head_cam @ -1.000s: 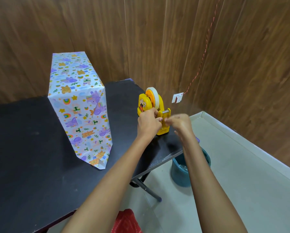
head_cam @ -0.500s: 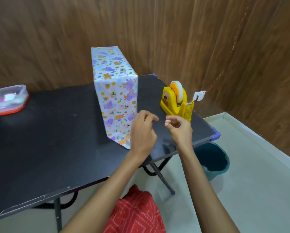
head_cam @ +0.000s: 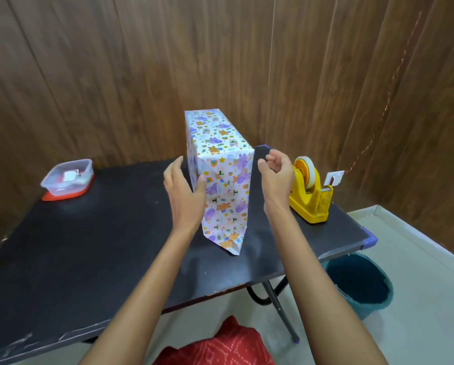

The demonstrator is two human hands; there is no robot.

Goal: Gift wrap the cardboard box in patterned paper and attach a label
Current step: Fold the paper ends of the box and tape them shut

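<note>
The box [head_cam: 220,164], wrapped in white paper with animal and rainbow prints, stands upright on the black table [head_cam: 89,246]. A pointed paper flap [head_cam: 231,241] at its near lower end lies loose on the tabletop. My left hand [head_cam: 183,196] rests against the box's left side, fingers straight and thumb on the front face. Just right of the box, my right hand [head_cam: 277,177] hovers without touching it. Its fingers are curled, and a small clear piece of tape seems pinched at the fingertips.
A yellow tape dispenser [head_cam: 310,201] stands near the table's right edge. Beyond it, a white tag [head_cam: 333,178] hangs on a red-white string. A clear plastic container [head_cam: 67,177] on a red lid sits far left. A teal bin [head_cam: 360,283] is on the floor, right.
Both hands left the tape dispenser and moved left to the box. My left hand now touches the box's left side, and my right hand has risen beside its right side.
</note>
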